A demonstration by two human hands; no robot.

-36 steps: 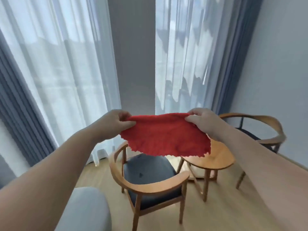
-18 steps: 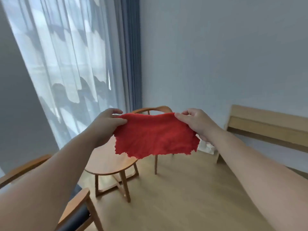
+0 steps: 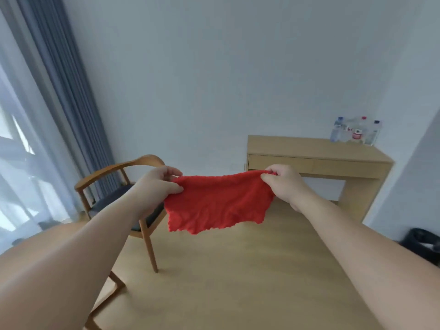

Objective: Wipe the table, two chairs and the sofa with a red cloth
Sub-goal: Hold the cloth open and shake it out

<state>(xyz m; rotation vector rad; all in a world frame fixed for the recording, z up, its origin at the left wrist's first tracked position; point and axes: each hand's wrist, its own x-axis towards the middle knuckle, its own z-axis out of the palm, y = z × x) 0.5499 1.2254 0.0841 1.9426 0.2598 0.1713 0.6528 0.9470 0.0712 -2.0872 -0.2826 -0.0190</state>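
Red cloth point(image 3: 217, 204): rumpled, ragged-edged, held spread in the air by its upper corners. Chair point(image 3: 123, 184): wooden, curved backrest, dark seat, upright beside the curtain.

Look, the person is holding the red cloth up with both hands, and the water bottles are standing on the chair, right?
Not quite. The head view shows both hands, left hand and right hand, holding the red cloth stretched in the air, but the water bottles stand on the wooden desk against the wall, not on the chair.
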